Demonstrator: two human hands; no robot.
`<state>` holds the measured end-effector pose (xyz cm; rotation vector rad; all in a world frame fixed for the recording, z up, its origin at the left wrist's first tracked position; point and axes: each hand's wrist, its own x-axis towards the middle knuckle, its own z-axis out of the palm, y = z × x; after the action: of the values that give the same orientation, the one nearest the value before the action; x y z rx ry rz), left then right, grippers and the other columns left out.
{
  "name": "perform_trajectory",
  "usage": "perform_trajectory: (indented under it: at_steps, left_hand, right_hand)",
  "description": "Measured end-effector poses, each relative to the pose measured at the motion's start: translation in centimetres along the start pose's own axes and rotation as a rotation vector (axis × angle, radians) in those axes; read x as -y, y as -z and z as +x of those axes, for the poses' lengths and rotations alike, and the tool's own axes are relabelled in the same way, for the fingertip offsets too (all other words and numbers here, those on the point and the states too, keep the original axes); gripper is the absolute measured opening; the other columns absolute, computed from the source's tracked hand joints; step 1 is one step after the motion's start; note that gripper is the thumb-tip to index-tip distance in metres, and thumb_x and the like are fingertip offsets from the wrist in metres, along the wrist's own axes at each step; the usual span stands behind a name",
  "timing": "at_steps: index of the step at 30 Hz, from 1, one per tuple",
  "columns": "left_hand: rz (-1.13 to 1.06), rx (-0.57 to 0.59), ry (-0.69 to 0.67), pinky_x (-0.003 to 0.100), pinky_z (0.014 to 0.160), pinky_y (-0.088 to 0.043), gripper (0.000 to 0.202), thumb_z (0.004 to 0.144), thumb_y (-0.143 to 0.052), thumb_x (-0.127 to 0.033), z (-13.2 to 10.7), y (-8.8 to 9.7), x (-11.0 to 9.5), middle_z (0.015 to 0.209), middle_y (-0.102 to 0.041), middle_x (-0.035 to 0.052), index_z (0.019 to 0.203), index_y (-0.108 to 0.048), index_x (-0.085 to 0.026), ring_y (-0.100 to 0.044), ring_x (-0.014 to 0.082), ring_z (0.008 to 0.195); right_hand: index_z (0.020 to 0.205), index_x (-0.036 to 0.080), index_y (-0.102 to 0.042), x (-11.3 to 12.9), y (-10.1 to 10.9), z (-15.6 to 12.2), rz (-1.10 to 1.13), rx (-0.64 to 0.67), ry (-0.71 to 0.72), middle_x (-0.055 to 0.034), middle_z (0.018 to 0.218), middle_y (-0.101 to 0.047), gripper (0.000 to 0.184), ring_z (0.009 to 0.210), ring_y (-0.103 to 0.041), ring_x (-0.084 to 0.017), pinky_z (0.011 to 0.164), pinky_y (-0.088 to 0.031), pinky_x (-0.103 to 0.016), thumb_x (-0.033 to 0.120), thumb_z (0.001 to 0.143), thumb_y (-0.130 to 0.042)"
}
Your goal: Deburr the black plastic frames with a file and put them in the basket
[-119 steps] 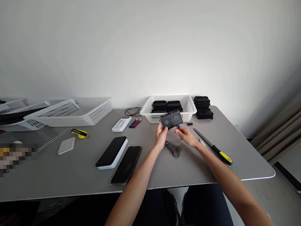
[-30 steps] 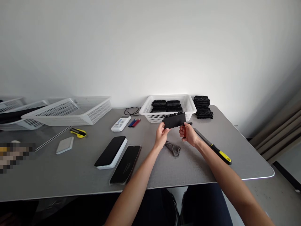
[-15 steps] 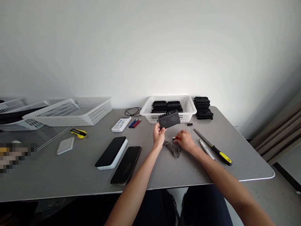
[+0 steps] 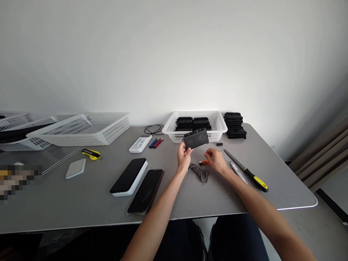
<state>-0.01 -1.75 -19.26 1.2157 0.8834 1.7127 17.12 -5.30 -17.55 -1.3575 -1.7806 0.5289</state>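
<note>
My left hand (image 4: 185, 156) grips a flat black plastic panel (image 4: 196, 139) with toothed edges and two round marks. It holds the panel tilted, in front of the white basket (image 4: 170, 135). An orange lighter (image 4: 204, 162) lies on the table beside a crumpled dark grey cloth (image 4: 201, 173). Just above and right of the lighter is my right hand (image 4: 216, 159), its fingers curled but apart, with nothing visible in them. A white marker (image 4: 238, 172) and a file with a black and yellow handle (image 4: 255, 179) lie to its right.
Similar black panels (image 4: 201, 121) fill the basket, and a stack of them (image 4: 235, 125) stands beside it. On the left are two dark phone-like devices (image 4: 129, 175), a white box (image 4: 140, 143), two lighters (image 4: 156, 143), a yellow cutter (image 4: 91, 154) and more white baskets (image 4: 108, 134).
My right hand has let go of the orange lighter and risen slightly, leaving it on the table. My left hand keeps the black panel in nearly the same place.
</note>
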Motion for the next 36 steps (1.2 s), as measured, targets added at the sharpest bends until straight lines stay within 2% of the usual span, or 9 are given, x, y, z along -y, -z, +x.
perform_trajectory:
  at_steps: [5, 12, 21, 30, 36]
  left_hand:
    - [0.007, 0.002, 0.001, 0.048, 0.098, -0.052, 0.047, 0.076, -0.073, -0.041, 0.0, 0.0, 0.0, 0.111, -0.069, 0.0103, 0.113, -0.055, -0.02, -0.067, 0.0252, 0.103]
    - [0.008, 0.007, 0.003, 0.048, 0.098, -0.052, 0.046, 0.076, -0.073, -0.042, -0.1, -0.1, -0.1, 0.11, -0.069, 0.0104, 0.112, -0.056, -0.02, -0.067, 0.0256, 0.104]
    - [0.017, 0.012, 0.0, 0.047, 0.097, -0.052, 0.046, 0.076, -0.073, -0.041, -0.2, -0.1, -0.1, 0.112, -0.068, 0.0109, 0.114, -0.056, -0.02, -0.066, 0.0256, 0.105]
    - [0.024, 0.026, -0.007, 0.046, 0.096, -0.053, 0.046, 0.076, -0.072, -0.042, -0.2, -0.1, 0.0, 0.112, -0.068, 0.0112, 0.114, -0.056, -0.02, -0.066, 0.0257, 0.105]
    - [0.022, 0.019, -0.009, 0.047, 0.095, -0.053, 0.048, 0.075, -0.073, -0.043, -0.1, -0.1, 0.0, 0.113, -0.068, 0.0112, 0.113, -0.056, -0.02, -0.066, 0.0259, 0.104]
  right_hand:
    - [0.077, 0.021, -0.056, 0.3, 0.5, 0.0, 0.06, -0.051, -0.019, -0.0025, 0.072, -0.06, 0.018, 0.064, -0.049, -0.016, 0.061, -0.037, -0.027, 0.036, 0.086, -0.051]
    - [0.071, 0.022, -0.05, 0.8, 0.8, -0.1, 0.106, -0.058, -0.022, -0.0003, 0.066, -0.056, 0.015, 0.061, -0.046, -0.016, 0.061, -0.035, -0.028, 0.03, 0.084, -0.048]
    - [0.074, 0.022, -0.057, 0.7, 1.4, 0.2, 0.156, -0.063, -0.043, -0.0029, 0.075, -0.063, 0.02, 0.072, -0.054, -0.018, 0.069, -0.04, -0.03, 0.039, 0.083, -0.054]
    - [0.067, 0.023, -0.053, 0.8, 1.8, 0.3, 0.153, -0.109, -0.065, -0.0006, 0.061, -0.056, 0.019, 0.059, -0.044, -0.017, 0.06, -0.037, -0.029, 0.036, 0.081, -0.053]
    - [0.068, 0.022, -0.059, 0.3, 2.5, 0.7, 0.165, -0.162, -0.085, -0.0031, 0.07, -0.063, 0.018, 0.063, -0.051, -0.018, 0.065, -0.04, -0.03, 0.035, 0.079, -0.054]
